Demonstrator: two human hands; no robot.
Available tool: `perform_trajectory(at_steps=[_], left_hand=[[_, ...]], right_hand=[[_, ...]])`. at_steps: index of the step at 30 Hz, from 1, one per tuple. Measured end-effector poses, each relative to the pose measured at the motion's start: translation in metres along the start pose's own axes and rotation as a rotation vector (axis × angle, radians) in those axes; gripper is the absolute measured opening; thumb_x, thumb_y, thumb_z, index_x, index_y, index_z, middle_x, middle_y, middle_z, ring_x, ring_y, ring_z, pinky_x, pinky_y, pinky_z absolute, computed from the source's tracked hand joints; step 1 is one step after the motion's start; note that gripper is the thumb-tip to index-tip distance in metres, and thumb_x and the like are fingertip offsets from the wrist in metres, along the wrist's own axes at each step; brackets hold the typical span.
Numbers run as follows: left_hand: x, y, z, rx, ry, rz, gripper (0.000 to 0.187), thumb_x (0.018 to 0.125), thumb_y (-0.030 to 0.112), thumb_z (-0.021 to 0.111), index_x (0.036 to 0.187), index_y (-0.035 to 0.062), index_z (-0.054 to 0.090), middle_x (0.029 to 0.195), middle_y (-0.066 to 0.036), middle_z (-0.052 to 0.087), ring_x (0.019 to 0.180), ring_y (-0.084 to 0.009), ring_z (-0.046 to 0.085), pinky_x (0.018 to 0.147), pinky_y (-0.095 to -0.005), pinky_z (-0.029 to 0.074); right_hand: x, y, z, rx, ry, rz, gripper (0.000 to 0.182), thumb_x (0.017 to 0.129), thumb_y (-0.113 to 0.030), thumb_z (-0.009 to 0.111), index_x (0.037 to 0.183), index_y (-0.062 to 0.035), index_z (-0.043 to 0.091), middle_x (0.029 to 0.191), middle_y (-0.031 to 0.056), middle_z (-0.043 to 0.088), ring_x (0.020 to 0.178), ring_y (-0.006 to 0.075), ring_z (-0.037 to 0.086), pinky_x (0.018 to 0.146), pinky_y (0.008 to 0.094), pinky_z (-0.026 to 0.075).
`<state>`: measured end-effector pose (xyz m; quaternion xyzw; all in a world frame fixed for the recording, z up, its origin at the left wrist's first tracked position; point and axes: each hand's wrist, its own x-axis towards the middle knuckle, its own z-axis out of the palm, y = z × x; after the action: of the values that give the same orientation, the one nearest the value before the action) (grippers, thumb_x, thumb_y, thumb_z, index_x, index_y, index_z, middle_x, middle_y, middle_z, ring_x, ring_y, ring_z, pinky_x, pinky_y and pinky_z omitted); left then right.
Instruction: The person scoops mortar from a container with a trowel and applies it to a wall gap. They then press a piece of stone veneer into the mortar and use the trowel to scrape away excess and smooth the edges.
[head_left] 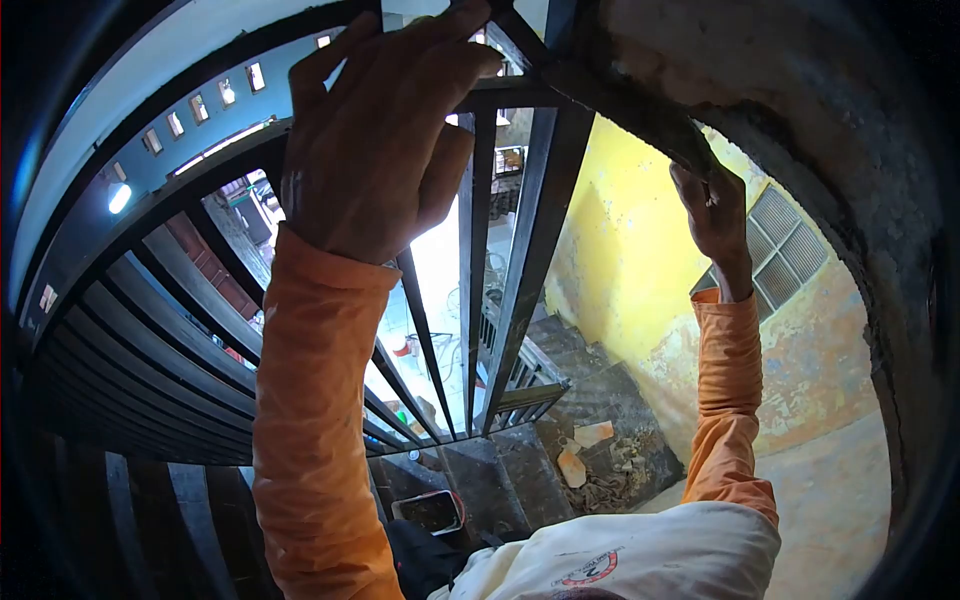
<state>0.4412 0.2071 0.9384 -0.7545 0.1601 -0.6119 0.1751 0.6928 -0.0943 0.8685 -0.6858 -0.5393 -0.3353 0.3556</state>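
A long dark bar (620,103) runs slantwise along the underside of rough concrete (800,70) at the top. My left hand (385,140) is raised at top centre, its fingers curled at the bar's upper left end; the fingertips are partly cut off by the frame edge. At the bar's lower right end is my right hand (712,210), with fingers closed around it. Both forearms are in orange sleeves, stretched upward. Behind my left hand stands a black metal railing (530,230) with upright bars.
Below me, dark steps (490,475) carry a rubble pile (625,460) with broken tile pieces and a tub (430,512) of dark material. A peeling yellow wall (630,240) with a louvred window (780,240) rises at right. Through the railing a bright lower floor (435,290) shows.
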Motion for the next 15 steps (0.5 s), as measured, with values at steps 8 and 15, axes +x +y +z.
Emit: perform_trajectory(at_steps=[8,15], left_hand=[[-0.001,0.001,0.011,0.032,0.110,-0.041,0.023,0.088,0.017,0.057,0.107,0.0107,0.069,0.126,-0.010,0.074,0.106,-0.0272,0.070,0.110,-0.0485,0.042],[-0.004,-0.014,0.004,0.188,0.072,0.057,0.029,0.087,0.015,0.050,0.108,0.0047,0.067,0.120,-0.016,0.072,0.107,-0.0286,0.064,0.104,-0.0406,0.045]], right_hand=[[-0.043,0.031,0.007,0.075,0.074,-0.057,0.044,0.104,-0.037,0.058,0.111,0.0054,0.069,0.079,0.0084,0.067,0.067,0.0129,0.060,0.061,0.0295,0.048],[-0.044,0.025,-0.019,-0.087,0.072,0.277,0.040,0.104,-0.036,0.060,0.115,0.0009,0.071,0.064,0.0046,0.057,0.060,0.0085,0.048,0.056,0.0308,0.041]])
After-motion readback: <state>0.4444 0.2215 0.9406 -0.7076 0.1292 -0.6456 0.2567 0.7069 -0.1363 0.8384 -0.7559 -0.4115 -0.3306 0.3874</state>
